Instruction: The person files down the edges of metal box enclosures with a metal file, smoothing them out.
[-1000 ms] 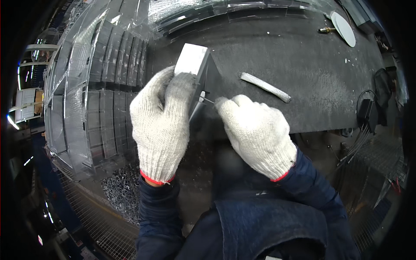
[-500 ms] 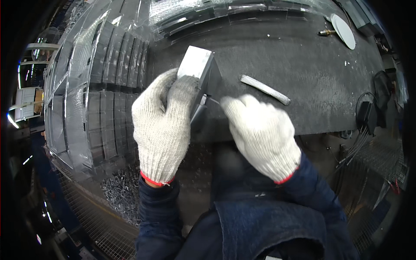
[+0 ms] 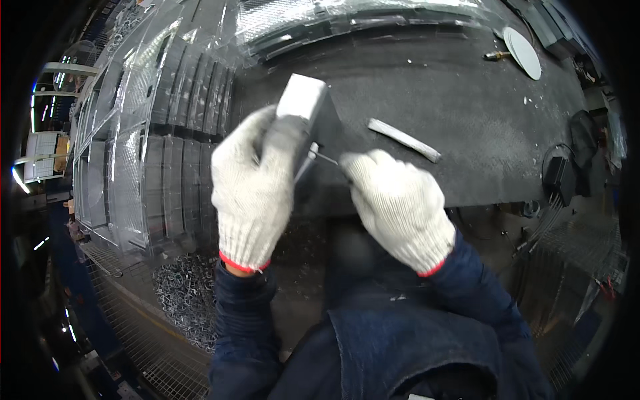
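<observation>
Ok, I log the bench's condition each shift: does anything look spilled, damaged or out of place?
Only one small thing: a few tiny white specks lie on the dark bench near the round white disc, upper right. They look like stray crumbs, though too small to identify.

Head-worn fisheye looks down at the nearby workbench (image 3: 487, 147)

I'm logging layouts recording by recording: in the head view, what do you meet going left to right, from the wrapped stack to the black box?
Plastic-wrapped stack → left gloved hand → white-ended grey piece → right gloved hand → white disc → black box
</observation>
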{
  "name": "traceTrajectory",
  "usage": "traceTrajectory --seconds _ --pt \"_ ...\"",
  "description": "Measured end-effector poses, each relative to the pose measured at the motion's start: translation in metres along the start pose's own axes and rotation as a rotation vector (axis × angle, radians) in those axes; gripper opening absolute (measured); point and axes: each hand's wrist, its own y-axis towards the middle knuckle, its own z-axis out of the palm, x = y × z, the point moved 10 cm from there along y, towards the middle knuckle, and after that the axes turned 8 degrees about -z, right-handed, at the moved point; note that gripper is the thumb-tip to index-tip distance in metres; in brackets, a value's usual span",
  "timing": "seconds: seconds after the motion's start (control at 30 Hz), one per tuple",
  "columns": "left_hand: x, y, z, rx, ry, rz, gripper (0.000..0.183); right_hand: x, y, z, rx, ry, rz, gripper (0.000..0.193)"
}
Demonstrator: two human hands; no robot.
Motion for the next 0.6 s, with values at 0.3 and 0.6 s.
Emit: traceTrajectory --seconds 0.3,0.6 --pt "-0.001 -0.006 0.000 -0.020 -0.174 0.130 0.054 -0.014 -0.006 -0.004 -0.102 0.149 0.016 0.030" --pt "0.103 -0.049 0.017 -0.271 0.245 0.213 0.064 -0.013 -0.009 0.011 -0.087 0.262 0.022 0.036"
